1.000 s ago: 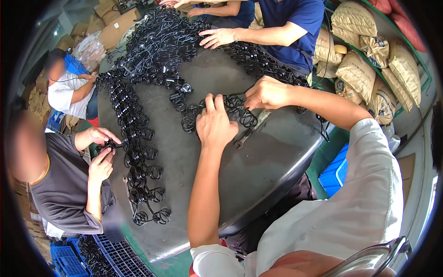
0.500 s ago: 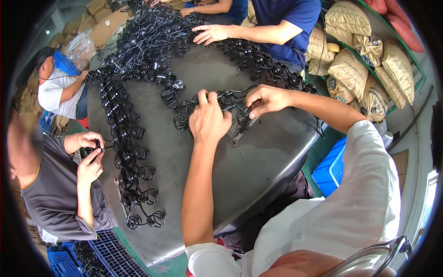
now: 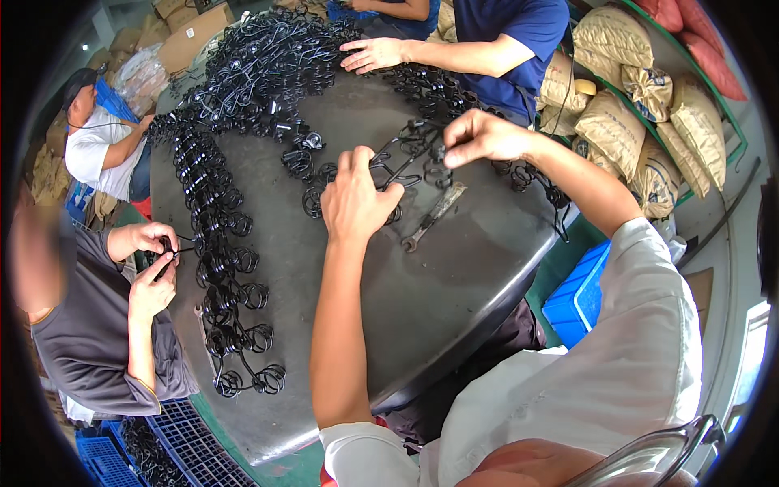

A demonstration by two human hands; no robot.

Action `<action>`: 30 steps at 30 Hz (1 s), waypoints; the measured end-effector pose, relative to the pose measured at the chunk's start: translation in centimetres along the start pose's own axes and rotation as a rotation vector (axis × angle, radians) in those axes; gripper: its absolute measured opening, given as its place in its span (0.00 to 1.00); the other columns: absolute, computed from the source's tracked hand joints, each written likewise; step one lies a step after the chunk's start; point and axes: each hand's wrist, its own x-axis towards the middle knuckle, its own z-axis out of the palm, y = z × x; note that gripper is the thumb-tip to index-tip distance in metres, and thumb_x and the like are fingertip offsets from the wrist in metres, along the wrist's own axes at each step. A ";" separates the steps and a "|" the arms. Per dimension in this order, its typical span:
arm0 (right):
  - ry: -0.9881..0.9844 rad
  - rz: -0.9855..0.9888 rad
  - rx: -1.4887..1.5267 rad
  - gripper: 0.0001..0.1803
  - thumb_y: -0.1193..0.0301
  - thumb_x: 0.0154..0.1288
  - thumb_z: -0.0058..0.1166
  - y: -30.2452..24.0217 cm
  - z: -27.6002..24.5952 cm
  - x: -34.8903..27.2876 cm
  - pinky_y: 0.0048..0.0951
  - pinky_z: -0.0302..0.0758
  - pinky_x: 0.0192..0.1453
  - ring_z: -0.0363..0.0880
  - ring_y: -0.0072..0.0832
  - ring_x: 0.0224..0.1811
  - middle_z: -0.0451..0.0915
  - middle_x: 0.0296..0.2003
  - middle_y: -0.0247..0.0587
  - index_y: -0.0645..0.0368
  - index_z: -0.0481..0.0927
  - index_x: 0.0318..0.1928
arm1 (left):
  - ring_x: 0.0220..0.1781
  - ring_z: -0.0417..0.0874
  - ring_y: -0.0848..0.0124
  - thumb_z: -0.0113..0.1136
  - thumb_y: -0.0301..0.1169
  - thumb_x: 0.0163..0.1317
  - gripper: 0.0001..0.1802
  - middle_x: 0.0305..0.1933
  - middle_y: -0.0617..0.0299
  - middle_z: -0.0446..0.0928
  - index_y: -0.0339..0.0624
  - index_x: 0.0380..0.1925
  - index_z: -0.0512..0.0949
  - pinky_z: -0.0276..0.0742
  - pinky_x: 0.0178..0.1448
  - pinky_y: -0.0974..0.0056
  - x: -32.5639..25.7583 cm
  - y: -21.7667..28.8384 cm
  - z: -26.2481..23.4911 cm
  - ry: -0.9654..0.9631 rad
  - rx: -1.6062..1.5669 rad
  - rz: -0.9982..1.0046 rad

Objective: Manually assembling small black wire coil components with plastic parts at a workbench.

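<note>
A black bent-wire part with coiled loops [image 3: 436,172] hangs from the pinched fingers of my right hand [image 3: 487,138], lifted a little off the dark tabletop. Long wire prongs [image 3: 399,172] stretch from there toward my left hand [image 3: 357,199]. The left fingers curl around wire at that end, the thumb lying along the near side; the exact grip is partly hidden. Below the right hand lies an open-ended wrench [image 3: 430,221] on the table. More coiled black parts [image 3: 312,201] sit just beyond my left hand.
A large heap of black wire parts [image 3: 251,65] covers the far table, with rows [image 3: 213,219] running down the left. A co-worker's hands [image 3: 158,260] work at left; another's hand [image 3: 373,55] rests at the far side. A blue crate [image 3: 578,296] and stacked sacks [image 3: 613,126] stand right.
My right hand has moved up and away to the right, raising the looped end of the wire part from beside the wrench. My left hand has shifted slightly left.
</note>
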 end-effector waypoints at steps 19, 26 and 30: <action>-0.105 -0.004 0.026 0.11 0.71 0.63 0.73 -3.6 0.0 -5.8 0.20 0.71 0.35 0.75 0.12 0.32 0.81 0.30 0.28 0.66 0.84 0.37 | 0.47 0.89 0.50 0.75 0.39 0.50 0.28 0.62 0.53 0.77 0.45 0.53 0.81 0.85 0.49 0.50 -0.3 1.1 -0.1 -0.099 0.153 0.076; -0.193 -0.104 0.062 0.12 0.68 0.68 0.69 -2.7 2.8 -5.7 0.21 0.71 0.36 0.74 0.13 0.33 0.81 0.29 0.27 0.66 0.85 0.37 | 0.40 0.90 0.53 0.73 0.42 0.57 0.18 0.56 0.49 0.82 0.40 0.40 0.86 0.85 0.42 0.54 -1.0 3.9 -4.0 -0.057 0.351 0.169; -0.093 -0.279 0.134 0.24 0.56 0.63 0.72 -3.1 4.4 -4.4 0.28 0.61 0.27 0.69 0.20 0.25 0.75 0.22 0.34 0.68 0.83 0.33 | 0.37 0.89 0.59 0.61 0.51 0.69 0.27 0.36 0.53 0.85 0.33 0.35 0.84 0.82 0.41 0.60 -2.0 4.1 -6.8 -0.048 -0.026 -0.024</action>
